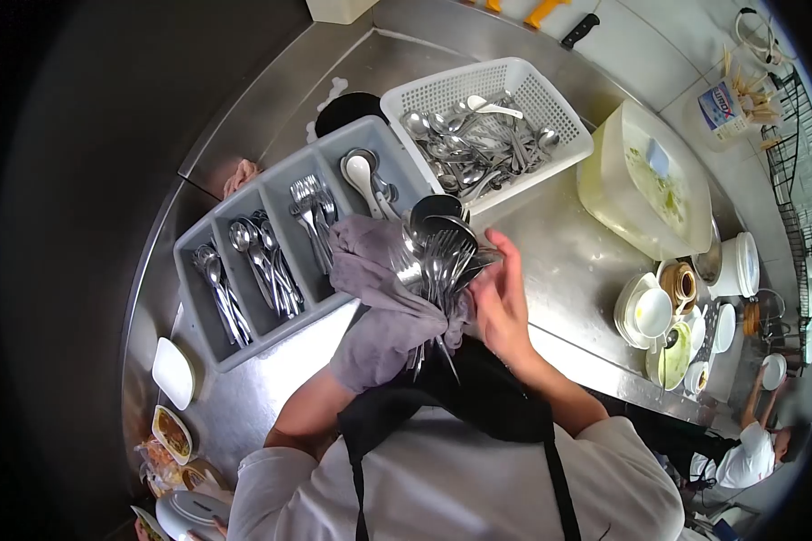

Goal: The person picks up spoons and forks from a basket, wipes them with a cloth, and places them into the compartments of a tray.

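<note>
My left hand is wrapped in a grey cloth (370, 270), which hides its fingers. Through the cloth it grips a bunch of cutlery (444, 270), with fork tines and a few large dark spoon bowls pointing up and handles down. My right hand (503, 307) is beside the bunch, fingers stretched and apart, touching or very near its right edge. Just beyond the cloth lies a grey cutlery tray (260, 203) with teaspoons (218, 293), spoons (266, 266), forks (311, 216) and white soup spoons (363, 180) in separate compartments.
A white perforated basket (550, 104) of mixed cutlery stands behind the tray. Right of it is a cloudy plastic tub (618, 185) of liquid. Stacked bowls (645, 311) sit along the steel counter (564, 298). Food dishes (171, 431) are at left; another person (749, 451) works far right.
</note>
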`<state>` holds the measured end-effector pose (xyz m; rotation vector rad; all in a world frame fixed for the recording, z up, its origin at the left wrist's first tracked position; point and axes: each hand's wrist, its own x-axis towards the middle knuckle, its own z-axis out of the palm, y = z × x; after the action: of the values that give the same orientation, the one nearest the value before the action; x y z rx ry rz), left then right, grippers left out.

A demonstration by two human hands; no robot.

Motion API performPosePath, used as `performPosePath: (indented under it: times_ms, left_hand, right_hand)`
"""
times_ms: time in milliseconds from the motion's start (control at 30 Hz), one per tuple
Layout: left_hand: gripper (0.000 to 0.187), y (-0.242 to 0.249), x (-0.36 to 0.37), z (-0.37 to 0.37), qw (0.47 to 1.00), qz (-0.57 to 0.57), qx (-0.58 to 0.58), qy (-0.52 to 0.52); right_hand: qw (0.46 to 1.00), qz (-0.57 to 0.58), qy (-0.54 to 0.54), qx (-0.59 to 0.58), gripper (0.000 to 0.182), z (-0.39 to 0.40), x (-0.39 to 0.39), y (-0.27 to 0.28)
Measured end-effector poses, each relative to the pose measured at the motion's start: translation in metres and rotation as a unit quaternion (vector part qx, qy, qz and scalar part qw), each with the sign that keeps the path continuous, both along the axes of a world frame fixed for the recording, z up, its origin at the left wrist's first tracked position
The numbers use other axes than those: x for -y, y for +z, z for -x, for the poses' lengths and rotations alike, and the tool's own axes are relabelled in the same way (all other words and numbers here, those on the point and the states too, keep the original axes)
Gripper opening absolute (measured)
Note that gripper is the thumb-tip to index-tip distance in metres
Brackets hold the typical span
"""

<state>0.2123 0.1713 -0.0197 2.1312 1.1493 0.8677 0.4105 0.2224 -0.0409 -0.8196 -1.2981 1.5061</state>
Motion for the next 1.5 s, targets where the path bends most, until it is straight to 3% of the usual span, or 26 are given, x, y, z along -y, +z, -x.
performPosePath:
  times_ms: [33,67,133,167,267,300,400,533,567,600,700,733,800,833,933,1000,1100,1200,1233,1267,1300,1333,1367,1467,1500]
  left_hand:
    - [0.021,-0.003,0.002,-0.002,0.999,-0.029,0.008,0.019]
    - [0.021,-0.005,0.003,-0.004,0.998,-0.058,0.016,0.037]
    - [0.025,0.013,0.004,-0.006,0.998,0.000,-0.003,0.056]
    - [0.028,0.019,0.005,-0.007,0.997,0.030,-0.012,0.064]
    - [0.035,-0.027,-0.002,-0.014,0.988,-0.118,-0.001,0.097]
    - [0.039,-0.029,-0.003,-0.014,0.987,-0.135,0.002,0.086]
    - [0.038,-0.015,-0.012,-0.005,0.990,-0.137,0.039,0.006]
    - [0.028,0.027,-0.016,-0.010,0.997,-0.013,0.062,-0.039]
    - [0.025,0.030,-0.015,-0.014,0.997,0.012,0.067,-0.045]
    - [0.021,0.034,-0.014,-0.018,0.995,0.037,0.072,-0.051]
    - [0.010,-0.006,-0.023,-0.023,0.977,-0.049,0.171,-0.117]
    - [0.006,-0.022,-0.024,-0.026,0.966,-0.074,0.205,-0.138]
    - [0.002,-0.037,-0.024,-0.031,0.945,-0.116,0.256,-0.168]
    - [0.002,-0.041,-0.023,-0.031,0.944,-0.121,0.255,-0.169]
    - [0.003,-0.037,-0.021,-0.031,0.960,-0.122,0.212,-0.138]
    - [0.003,-0.035,-0.020,-0.033,0.969,-0.124,0.182,-0.112]
    - [0.004,-0.027,-0.017,-0.034,0.978,-0.131,0.137,-0.090]
    - [0.005,-0.021,-0.013,-0.034,0.985,-0.150,0.074,-0.051]
    - [0.005,-0.020,-0.010,-0.033,0.987,-0.148,0.056,-0.040]
    - [0.005,-0.020,-0.009,-0.031,0.988,-0.143,0.053,-0.035]
    - [0.007,-0.019,-0.004,-0.025,0.993,-0.050,0.091,-0.057]
    - [0.007,-0.017,-0.002,-0.021,0.987,-0.082,0.109,-0.084]
    - [0.007,-0.016,-0.001,-0.016,0.979,-0.114,0.125,-0.112]
    - [0.005,-0.026,0.011,-0.011,0.986,-0.096,0.123,-0.057]
    - [0.006,-0.016,0.010,-0.011,0.982,-0.086,0.156,-0.056]
  right_hand:
    - [0.998,-0.004,0.035,-0.056,0.112,0.000,0.010,-0.006]
    - [0.999,-0.026,0.028,-0.030,0.122,0.007,0.019,0.003]
    - [0.997,-0.072,0.017,0.028,0.120,0.002,0.038,-0.031]
    - [0.991,-0.087,0.012,0.105,0.101,0.006,0.041,-0.014]
    - [0.974,-0.094,-0.117,0.172,0.075,0.024,0.027,-0.014]
    - [0.979,-0.089,-0.126,0.135,0.058,0.029,0.022,-0.012]
    - [0.978,-0.120,-0.122,0.122,0.056,0.026,0.034,-0.012]
    - [0.981,-0.142,-0.129,-0.038,0.083,-0.014,0.030,-0.024]
    - [0.988,-0.068,-0.138,-0.031,0.105,-0.027,0.027,-0.020]
    - [0.989,-0.062,-0.133,-0.017,0.109,-0.036,0.026,-0.013]
    - [0.992,-0.046,-0.116,-0.014,0.126,-0.041,0.027,-0.003]
    - [0.994,-0.045,-0.100,0.007,0.124,-0.045,0.030,-0.002]
    - [0.983,0.000,-0.180,0.016,0.117,-0.036,0.035,0.009]
    - [0.978,-0.006,-0.195,0.078,0.113,-0.037,0.035,0.014]
    - [0.944,-0.057,-0.227,0.233,0.094,-0.032,0.034,0.023]
    - [0.937,0.051,-0.199,0.282,0.081,-0.030,0.029,0.034]
    - [0.924,-0.018,-0.227,0.308,0.065,-0.032,0.024,0.015]
    - [0.944,0.004,-0.212,0.254,0.052,-0.026,0.025,0.020]
    - [0.973,0.010,-0.196,0.121,0.049,-0.026,0.021,0.004]
    - [0.982,0.011,-0.178,0.064,0.050,-0.024,0.017,-0.004]
    - [0.987,0.014,-0.158,0.008,0.051,-0.021,0.014,-0.011]
    - [0.989,0.019,-0.139,-0.048,0.052,-0.020,0.015,-0.017]
    - [0.991,0.046,-0.104,-0.073,0.057,-0.018,0.017,-0.017]
    - [0.988,0.044,-0.096,-0.116,0.061,-0.014,0.010,-0.031]
    - [0.994,0.047,-0.054,-0.082,0.074,-0.022,0.007,-0.022]
